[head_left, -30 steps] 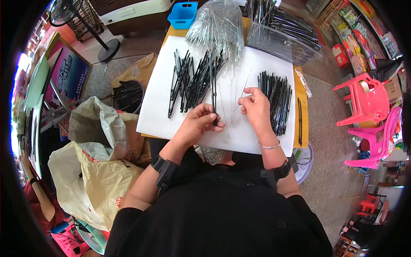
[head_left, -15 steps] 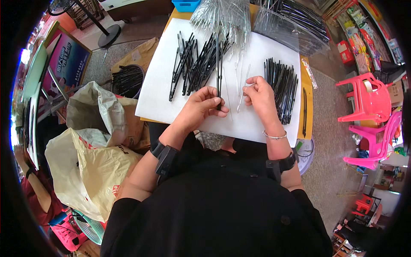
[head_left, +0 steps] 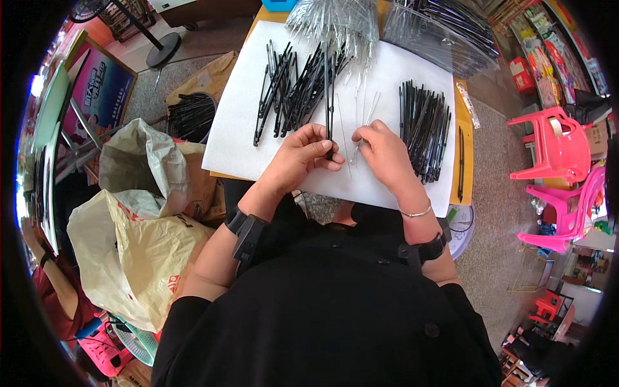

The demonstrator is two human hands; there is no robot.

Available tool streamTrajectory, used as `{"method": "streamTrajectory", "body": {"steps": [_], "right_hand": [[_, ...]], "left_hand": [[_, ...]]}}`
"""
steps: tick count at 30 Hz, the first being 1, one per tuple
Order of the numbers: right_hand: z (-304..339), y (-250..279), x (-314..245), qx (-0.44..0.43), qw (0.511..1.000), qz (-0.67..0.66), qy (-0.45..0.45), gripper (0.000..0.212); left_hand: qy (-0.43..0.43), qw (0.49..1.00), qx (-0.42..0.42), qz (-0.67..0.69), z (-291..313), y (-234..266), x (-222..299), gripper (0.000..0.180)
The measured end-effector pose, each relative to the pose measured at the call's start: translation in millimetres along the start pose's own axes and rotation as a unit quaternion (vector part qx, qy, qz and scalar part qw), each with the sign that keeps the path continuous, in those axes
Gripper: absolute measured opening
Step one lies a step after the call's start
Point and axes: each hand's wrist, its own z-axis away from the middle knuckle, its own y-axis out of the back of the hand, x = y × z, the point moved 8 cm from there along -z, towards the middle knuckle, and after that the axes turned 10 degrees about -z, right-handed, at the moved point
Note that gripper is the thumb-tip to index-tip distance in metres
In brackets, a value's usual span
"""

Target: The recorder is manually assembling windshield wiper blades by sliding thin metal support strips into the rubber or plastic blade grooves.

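Black strips [head_left: 329, 97] in my left hand [head_left: 303, 155]: matt plastic. Sheet [head_left: 245, 122] under it: smooth matt white paper. Sleeves [head_left: 335, 19] beyond: glossy clear film.

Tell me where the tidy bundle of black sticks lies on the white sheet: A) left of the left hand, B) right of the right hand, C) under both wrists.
B: the tidy black bundle lies just right of the right hand on the white sheet.

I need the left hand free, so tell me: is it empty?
No. The left hand pinches a thin black stick upright over the white sheet, near the right hand.
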Motion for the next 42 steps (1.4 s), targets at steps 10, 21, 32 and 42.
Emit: {"method": "streamTrajectory", "body": {"steps": [10, 21, 32, 42], "right_hand": [[7.1, 16.6, -18.6, 0.045, 0.988, -0.079, 0.122, 0.006], [2.2, 6.1, 9.9, 0.073, 0.989, 0.094, -0.086, 0.019], [-0.3, 3.2, 34.9, 0.16, 0.971, -0.099, -0.149, 0.02], [11.0, -13.4, 43.0, 0.095, 0.826, -0.497, -0.247, 0.02]], "left_hand": [[0.003, 1.0, 0.001, 0.001, -0.1, 0.2, 0.9, 0.006], [0.003, 1.0, 0.007, -0.012, -1.4, 2.7, -1.2, 0.005], [-0.006, 1.0, -0.014, 0.009, -0.5, 0.1, 0.7, 0.005], [0.0, 1.0, -0.018, 0.014, 1.0, 1.8, 0.0, 0.01]]}}
